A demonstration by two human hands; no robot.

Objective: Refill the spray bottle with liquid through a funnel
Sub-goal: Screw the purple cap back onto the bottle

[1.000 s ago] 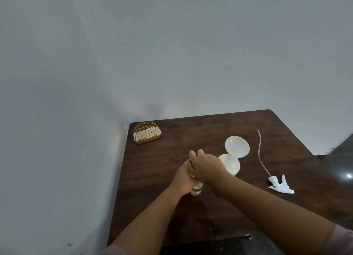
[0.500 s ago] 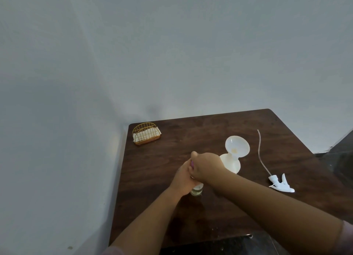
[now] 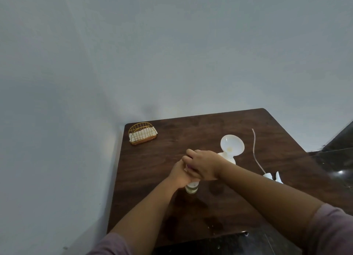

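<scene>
head view: both hands' grip clasps small bottle (image 3: 191, 188) mid-table (image 3: 152, 168); funnel (image 3: 232, 145) just right.

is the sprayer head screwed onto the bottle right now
No, the sprayer head lies on the table with its tube, apart from the spray bottle that carries the funnel.

Two hands, left (image 3: 180, 175) and right (image 3: 203, 164), closed together on one small clear bottle (image 3: 191, 188) holding pale liquid. One white funnel (image 3: 232, 145) just behind the grip, seated in one white bottle (image 3: 230, 159). One spray head (image 3: 273, 177) with one dip tube (image 3: 256, 151), well right of the grip. One wire napkin holder (image 3: 142, 133), far-left of the grip. One wooden table (image 3: 210, 126).
</scene>
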